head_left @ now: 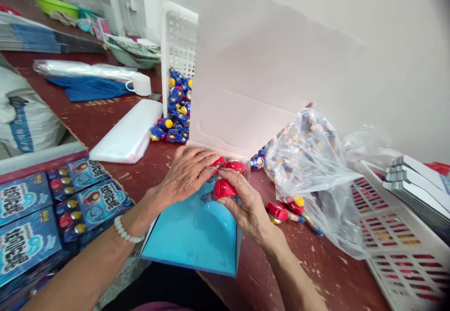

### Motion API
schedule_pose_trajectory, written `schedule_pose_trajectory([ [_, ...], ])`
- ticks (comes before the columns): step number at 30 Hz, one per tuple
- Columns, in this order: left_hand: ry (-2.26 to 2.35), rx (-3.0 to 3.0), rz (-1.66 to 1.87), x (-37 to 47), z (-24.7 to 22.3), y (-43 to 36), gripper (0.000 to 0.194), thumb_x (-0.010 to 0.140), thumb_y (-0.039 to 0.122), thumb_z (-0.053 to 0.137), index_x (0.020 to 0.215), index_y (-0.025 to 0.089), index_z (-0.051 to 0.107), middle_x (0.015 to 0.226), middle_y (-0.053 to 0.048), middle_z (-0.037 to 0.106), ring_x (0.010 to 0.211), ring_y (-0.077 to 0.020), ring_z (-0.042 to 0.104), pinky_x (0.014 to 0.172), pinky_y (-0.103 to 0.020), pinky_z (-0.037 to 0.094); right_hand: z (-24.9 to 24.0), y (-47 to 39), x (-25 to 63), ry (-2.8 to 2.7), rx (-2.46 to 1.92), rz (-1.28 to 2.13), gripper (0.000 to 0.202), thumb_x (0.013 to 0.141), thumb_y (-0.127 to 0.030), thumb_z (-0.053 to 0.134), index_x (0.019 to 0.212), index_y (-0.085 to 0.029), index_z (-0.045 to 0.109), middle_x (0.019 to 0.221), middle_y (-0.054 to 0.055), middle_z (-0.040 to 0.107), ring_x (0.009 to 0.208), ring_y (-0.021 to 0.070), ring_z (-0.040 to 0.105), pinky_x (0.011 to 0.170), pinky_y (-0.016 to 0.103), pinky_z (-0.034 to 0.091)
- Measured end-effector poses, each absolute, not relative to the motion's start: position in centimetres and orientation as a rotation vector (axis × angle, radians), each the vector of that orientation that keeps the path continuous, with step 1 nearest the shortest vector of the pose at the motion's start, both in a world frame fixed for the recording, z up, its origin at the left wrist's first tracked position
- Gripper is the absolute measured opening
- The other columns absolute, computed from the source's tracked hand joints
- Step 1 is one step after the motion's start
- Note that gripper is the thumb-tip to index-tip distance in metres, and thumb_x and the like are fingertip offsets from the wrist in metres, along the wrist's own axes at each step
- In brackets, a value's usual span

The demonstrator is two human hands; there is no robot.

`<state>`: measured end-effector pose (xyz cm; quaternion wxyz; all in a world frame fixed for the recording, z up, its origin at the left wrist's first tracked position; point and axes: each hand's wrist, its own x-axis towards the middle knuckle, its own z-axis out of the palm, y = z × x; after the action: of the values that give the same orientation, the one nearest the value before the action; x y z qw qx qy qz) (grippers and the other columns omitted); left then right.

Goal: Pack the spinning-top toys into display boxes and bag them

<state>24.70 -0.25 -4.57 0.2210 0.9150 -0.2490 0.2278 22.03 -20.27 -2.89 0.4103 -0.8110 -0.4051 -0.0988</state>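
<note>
A blue box with its tall pale lid raised stands on the dark red table, near the body. Inside its far end are red-topped toys. My right hand pinches a red toy between thumb and fingers, over the box. My left hand, with a bead bracelet at the wrist, rests at the box's far left edge, its fingers bent over the rim and its thumb against a red toy. What lies under the left fingers is partly hidden.
Blue toys spill from a white basket behind the box. To the right are a clear plastic bag, loose red toys and a slatted basket. Packed blue boxes, white sheets and a mug are on the left.
</note>
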Motion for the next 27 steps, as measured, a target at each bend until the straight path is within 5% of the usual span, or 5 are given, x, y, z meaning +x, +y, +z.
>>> schedule_pose_trajectory([
  [11,-0.519,2.352,0.320,24.1,-3.7,0.3,0.049,0.101,0.036,0.015,0.147,0.027,0.028,0.139,0.000,0.054,0.132,-0.0163,0.038,0.115,-0.048,0.008,-3.6,-18.5,23.2,-1.130,-2.072,-0.164,0.048,0.092,-0.029,0.058,0.138,-0.022,0.043,0.131,0.011,0.053,0.123,0.0228,0.049,0.105,0.040,0.042],
  [18,-0.658,2.435,0.439,24.1,-4.3,0.2,0.050,0.099,0.041,0.021,0.145,0.025,0.035,0.144,-0.003,0.049,0.132,-0.0208,0.037,0.114,-0.048,0.009,-4.8,-18.0,21.9,-1.025,-2.287,-0.348,0.047,0.091,-0.035,0.057,0.135,-0.019,0.049,0.133,0.016,0.042,0.124,0.0285,0.043,0.105,0.046,0.040],
  [23,-0.684,2.553,0.505,24.2,-4.6,-0.1,0.045,0.099,0.041,0.027,0.140,0.032,0.042,0.143,0.002,0.049,0.130,-0.0237,0.038,0.113,-0.053,0.006,-6.1,-26.3,20.0,-0.685,-2.413,-0.574,0.041,0.098,-0.026,0.041,0.138,-0.025,0.043,0.131,0.012,0.046,0.124,0.0232,0.045,0.104,0.044,0.041],
  [27,-0.690,2.592,0.558,24.2,-4.7,-0.4,0.044,0.099,0.041,0.029,0.139,0.032,0.045,0.142,0.002,0.052,0.128,-0.0249,0.040,0.112,-0.056,0.007,-10.3,-34.5,20.1,-0.424,-2.761,-0.592,0.059,0.088,-0.036,0.057,0.140,-0.016,0.040,0.137,0.018,0.046,0.126,0.0348,0.043,0.102,0.057,0.037],
])
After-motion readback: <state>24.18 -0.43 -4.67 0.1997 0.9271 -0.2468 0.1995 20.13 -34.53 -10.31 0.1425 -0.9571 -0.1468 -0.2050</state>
